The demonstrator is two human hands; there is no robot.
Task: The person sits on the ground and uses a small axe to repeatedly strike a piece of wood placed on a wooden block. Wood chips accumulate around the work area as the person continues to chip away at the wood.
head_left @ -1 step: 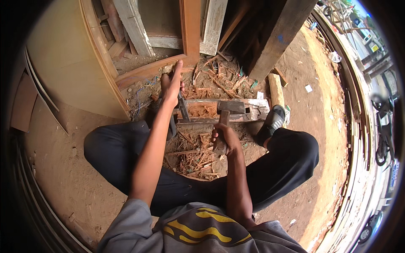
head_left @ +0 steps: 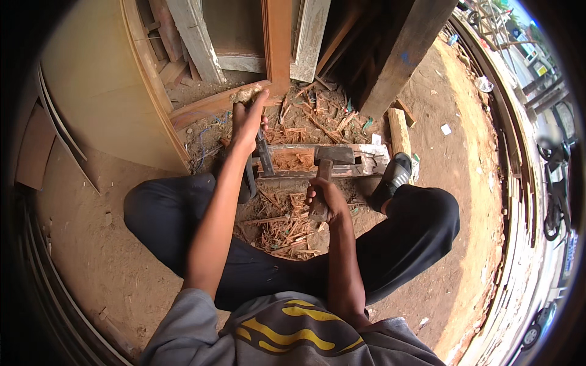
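Observation:
My left hand (head_left: 248,125) is wrapped round the handle of a chisel (head_left: 264,157), its thumb pointing up beside the frayed pale handle top. The chisel's dark blade slants down to the left part of a weathered wooden beam (head_left: 296,158); whether its edge touches the wood I cannot tell. The beam lies crosswise on the ground, its upper face cut rough and reddish, with flaking white paint at the right end. My right hand (head_left: 330,200) grips the short wooden handle of a hammer (head_left: 334,155). The blocky metal head is over the beam, right of the chisel.
Wood chips (head_left: 284,229) litter the ground around the beam. A sandalled foot (head_left: 397,178) rests by its right end, near a wood offcut (head_left: 399,131). Ahead stand door frames (head_left: 278,46) and a thick post (head_left: 406,61); a large panel (head_left: 91,91) leans at left. Long planks (head_left: 513,201) lie at right.
My left hand has tilted slightly and its thumb has come lower, so more of the chisel's handle top shows. My right hand and the hammer have stayed in place.

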